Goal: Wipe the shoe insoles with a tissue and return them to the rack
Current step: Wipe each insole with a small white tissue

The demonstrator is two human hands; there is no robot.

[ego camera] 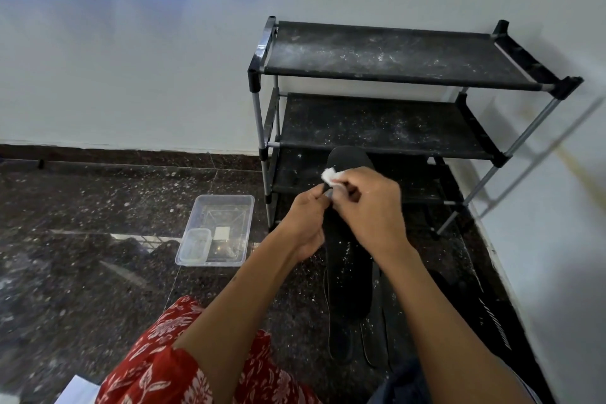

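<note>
The left hand (308,223) grips the black insole (349,256) by its edge, held up before the rack (393,75); the right hand (367,203) pinches a tissue (328,174). The left-hand grip looks slight, so a hard wipe could twist the insole loose and scatter specks onto the floor (98,223).

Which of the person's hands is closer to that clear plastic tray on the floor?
Left. The left hand grips the insole just right of the clear tray; the right hand, pinching the tissue, is farther right.
</note>
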